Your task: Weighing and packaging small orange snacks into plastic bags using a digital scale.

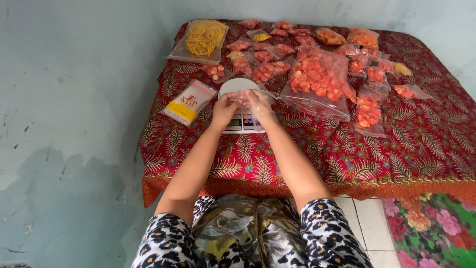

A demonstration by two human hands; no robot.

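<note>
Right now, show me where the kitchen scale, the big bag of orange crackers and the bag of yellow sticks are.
kitchen scale (233,85), head view, on its round white platform.
big bag of orange crackers (320,79), head view, on the crackers inside.
bag of yellow sticks (202,37), head view, on the sticks inside.

Large clear bag of orange-red chips (320,79), centre right of the frame, lying flat; many small clear bags of the same chips (369,111) scattered around it along the upper edge. Clear bag of yellow sticks (201,39), upper left. Flat packet with red-and-white top and yellow lower band (188,102), left of centre; beside it the scale's small dark display (234,122).
</note>
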